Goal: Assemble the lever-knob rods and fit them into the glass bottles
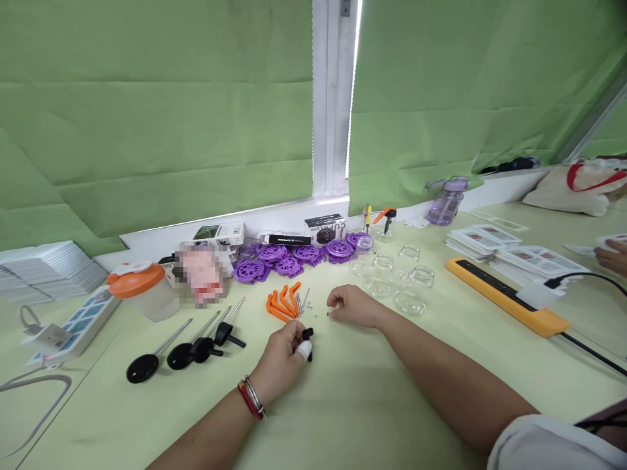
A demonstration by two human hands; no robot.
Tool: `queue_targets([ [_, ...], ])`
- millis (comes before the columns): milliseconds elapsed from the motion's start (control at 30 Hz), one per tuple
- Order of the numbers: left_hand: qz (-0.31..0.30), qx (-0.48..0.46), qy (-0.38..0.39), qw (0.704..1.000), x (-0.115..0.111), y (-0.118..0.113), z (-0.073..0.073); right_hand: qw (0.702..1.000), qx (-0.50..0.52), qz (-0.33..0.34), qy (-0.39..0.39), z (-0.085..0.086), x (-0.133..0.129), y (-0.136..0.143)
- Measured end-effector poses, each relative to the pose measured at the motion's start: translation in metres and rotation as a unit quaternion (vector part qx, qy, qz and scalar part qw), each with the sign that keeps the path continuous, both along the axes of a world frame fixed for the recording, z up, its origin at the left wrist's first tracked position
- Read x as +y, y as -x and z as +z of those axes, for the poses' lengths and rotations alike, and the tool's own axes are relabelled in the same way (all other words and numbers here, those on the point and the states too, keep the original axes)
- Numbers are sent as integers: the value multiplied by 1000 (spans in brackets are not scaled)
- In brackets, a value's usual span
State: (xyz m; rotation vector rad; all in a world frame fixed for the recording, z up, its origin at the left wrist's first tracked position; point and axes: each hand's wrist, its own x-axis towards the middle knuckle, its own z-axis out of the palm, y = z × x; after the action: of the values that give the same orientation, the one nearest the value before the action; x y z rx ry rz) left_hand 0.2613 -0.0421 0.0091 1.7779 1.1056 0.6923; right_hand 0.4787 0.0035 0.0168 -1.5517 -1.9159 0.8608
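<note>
My left hand (284, 358) is closed on a small black plastic part (307, 334), with a white wrap on the thumb. To its right, my right hand (355, 305) hovers low over the table with fingertips pinched. Something tiny shows at those fingertips, too small to name. Between and beyond my hands lie loose small metal bits (309, 305), thin metal rods (300, 303) and several orange curved handles (284, 301). Left of my left hand are several black round parts with metal rods (181, 356).
Purple perforated discs (289, 264) and small boxes (326, 228) line the back. Clear glass jars (409, 300) stand right of them. A yellow power strip (509, 297), card stacks (536, 261), a purple bottle (447, 203) and an orange-lidded cup (147, 294) flank the area. Another person's hand (612, 256) is far right.
</note>
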Motion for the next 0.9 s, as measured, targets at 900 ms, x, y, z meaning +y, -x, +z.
queue_targets([
  [900,-17,30,-66,997,4,4,-9,980,-138,135,-58,-6,-6,1],
])
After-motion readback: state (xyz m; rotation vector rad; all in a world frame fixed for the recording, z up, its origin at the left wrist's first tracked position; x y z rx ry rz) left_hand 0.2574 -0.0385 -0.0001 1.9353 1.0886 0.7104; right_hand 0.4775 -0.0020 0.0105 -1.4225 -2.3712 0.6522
